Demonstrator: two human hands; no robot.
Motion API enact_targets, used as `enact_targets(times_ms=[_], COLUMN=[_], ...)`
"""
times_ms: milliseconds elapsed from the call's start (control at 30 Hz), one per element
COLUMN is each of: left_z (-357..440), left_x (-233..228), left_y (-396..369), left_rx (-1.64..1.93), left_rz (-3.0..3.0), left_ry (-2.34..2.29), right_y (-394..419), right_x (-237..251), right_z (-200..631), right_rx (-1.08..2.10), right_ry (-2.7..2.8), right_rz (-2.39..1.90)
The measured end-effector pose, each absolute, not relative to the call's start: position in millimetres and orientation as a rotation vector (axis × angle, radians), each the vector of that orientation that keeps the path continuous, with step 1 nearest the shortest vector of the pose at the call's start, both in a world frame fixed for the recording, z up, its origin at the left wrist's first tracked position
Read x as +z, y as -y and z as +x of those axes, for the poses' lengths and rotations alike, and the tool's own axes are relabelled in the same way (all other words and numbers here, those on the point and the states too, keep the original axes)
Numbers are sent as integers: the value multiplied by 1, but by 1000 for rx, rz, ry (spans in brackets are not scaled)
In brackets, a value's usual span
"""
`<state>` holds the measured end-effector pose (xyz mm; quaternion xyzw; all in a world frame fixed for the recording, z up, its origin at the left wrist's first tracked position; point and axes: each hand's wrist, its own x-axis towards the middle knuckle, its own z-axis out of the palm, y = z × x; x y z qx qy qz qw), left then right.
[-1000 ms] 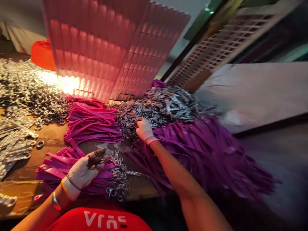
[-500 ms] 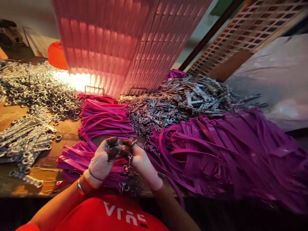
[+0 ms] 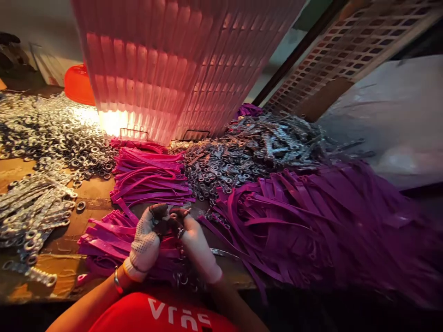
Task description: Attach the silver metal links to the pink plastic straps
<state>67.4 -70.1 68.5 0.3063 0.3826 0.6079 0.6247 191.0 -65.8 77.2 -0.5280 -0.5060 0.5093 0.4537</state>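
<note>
Whatever small piece sits between the left hand and right hand is hidden by dark fingertips; the purple straps blur rightward.

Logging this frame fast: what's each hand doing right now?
Left hand: closed, fingertips pinching a small dark piece; what it is cannot be told.
Right hand: closed, fingertips on the same piece.

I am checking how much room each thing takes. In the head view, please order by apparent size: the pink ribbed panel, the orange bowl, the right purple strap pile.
1. Pink ribbed panel
2. Purple strap pile, nearly as big; unsure
3. Orange bowl, partly hidden
</note>
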Motion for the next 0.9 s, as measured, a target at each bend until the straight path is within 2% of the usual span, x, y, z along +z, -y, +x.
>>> enact_targets(times_ms=[367,467,633,733,900], left_z=[62,56,46,45,48], left_x=[63,69,75,76,76], left_y=[55,51,50,53,55], left_rx=[1298,1192,1023,1049,1072], left_rz=[809,971,961,943,847], left_ry=[-969,-1063,-944,-928,-915], right_y=[49,52,56,62,72], right_x=[91,101,110,106,90], right_z=[183,191,206,208,200], right_rx=[1188,1212,1195,1002,448], right_ry=[1177,1300,1590,1753,2121], right_rz=[-1192,-1176,-1169,-1290,-1589])
